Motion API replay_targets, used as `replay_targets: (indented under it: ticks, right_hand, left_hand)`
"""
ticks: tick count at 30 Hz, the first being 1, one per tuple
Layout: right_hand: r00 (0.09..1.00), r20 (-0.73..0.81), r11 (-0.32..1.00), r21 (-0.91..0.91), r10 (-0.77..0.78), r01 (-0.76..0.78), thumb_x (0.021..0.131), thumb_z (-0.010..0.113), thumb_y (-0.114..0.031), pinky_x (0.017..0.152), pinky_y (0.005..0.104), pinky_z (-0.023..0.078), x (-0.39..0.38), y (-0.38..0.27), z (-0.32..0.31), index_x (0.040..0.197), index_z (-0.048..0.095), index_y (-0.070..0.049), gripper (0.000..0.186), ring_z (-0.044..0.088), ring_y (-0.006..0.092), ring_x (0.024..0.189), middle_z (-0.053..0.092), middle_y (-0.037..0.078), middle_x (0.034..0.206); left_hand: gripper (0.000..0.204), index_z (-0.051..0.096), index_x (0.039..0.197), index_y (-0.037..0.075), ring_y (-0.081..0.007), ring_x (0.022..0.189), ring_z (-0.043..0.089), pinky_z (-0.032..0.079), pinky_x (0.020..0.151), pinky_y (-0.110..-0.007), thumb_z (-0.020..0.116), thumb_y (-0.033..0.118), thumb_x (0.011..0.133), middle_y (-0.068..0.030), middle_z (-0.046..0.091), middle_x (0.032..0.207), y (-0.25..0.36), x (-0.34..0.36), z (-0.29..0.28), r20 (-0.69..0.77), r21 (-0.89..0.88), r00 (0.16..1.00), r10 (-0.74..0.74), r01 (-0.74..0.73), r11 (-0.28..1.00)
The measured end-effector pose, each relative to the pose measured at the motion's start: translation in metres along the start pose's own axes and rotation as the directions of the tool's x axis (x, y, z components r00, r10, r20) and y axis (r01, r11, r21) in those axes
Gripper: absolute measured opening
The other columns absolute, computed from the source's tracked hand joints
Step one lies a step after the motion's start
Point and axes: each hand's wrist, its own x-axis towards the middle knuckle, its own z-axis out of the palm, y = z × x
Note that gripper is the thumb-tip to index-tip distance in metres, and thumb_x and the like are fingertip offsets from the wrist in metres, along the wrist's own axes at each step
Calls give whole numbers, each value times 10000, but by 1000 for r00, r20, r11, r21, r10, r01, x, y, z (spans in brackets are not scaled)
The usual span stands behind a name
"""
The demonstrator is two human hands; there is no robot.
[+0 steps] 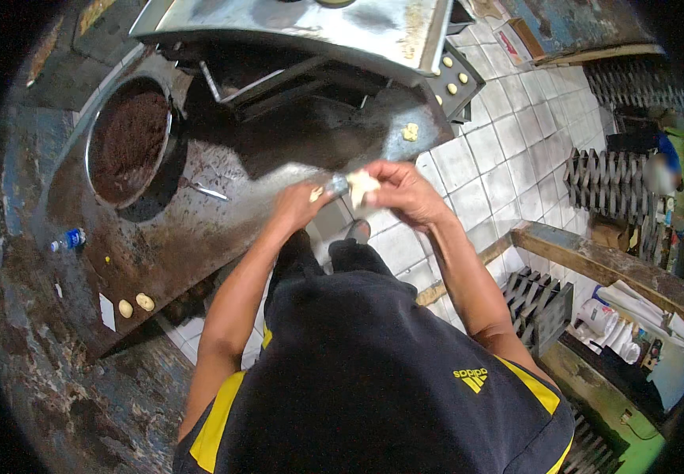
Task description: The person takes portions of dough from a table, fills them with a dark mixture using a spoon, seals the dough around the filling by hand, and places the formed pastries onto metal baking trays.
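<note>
My right hand [411, 196] pinches a ragged piece of pale dough [363, 189] between thumb and fingers, in front of my body. Close beside it, my left hand [301, 204] is closed round a small grey, metal-looking piece [337, 186], blurred by motion. A bit of pale dough shows on the left hand's fingers. Both hands are over the near edge of the dark worktable [223, 229]. Another dough lump [410, 132] lies at the table's right end, beyond my right hand.
A large metal bowl [173, 130] of dark brown crumbly stuff stands on the left, with a thin metal utensil [211, 192] near it. Farther left are a small plastic bottle [68, 239] and two dough balls [125, 308]. A tray of dough balls [468, 88] sits at far right.
</note>
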Motion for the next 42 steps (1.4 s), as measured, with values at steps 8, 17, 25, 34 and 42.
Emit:
replay_targets:
  ticks: [8,17,25,34,42]
  right_hand:
    - [770,-87,-251,-917,-632,-310,949,652,-322,1097,609,355,59,84,-192,1221,702,-95,358,445,356,1375,543,127,1432]
    - [644,14,457,-694,-765,557,877,779,-280,999,395,484,-47,4,-5,1245,566,-1,509,622,319,1136,613,172,1230]
    - [905,-5,869,275,-426,411,993,657,-393,919,303,512,-28,-57,45,1236,543,-66,423,624,123,1013,641,45,1137]
    - [990,70,965,243,-120,99,1014,629,-314,934,308,498,43,-146,93,1304,544,-100,370,634,124,1045,658,22,1146]
    - [599,24,178,-945,-801,276,922,732,-343,788,375,549,281,-322,5,1305,551,29,563,678,261,907,667,216,1048]
  left_hand:
    - [444,754,1087,48,-135,1089,595,440,959,-291,554,439,1033,-75,696,1183,53,-36,19,-62,-854,981,-185,44,518]
    - [781,312,1585,91,-207,1467,305,236,1208,-366,289,647,1038,-60,353,1602,184,-34,4,-280,-958,960,-18,-281,-52]
    - [542,627,1284,-40,-232,1321,503,402,1076,-339,484,435,1066,-133,545,1468,198,-26,-63,-694,-620,718,59,-636,459]
    - [646,557,1423,31,-373,1450,394,289,1181,-479,762,318,882,-219,377,1587,115,21,-178,-722,19,453,524,-743,669]
    - [774,348,1546,12,-288,1317,535,424,1087,-418,703,73,860,-180,368,1593,48,24,-281,-834,-335,534,140,-691,640]
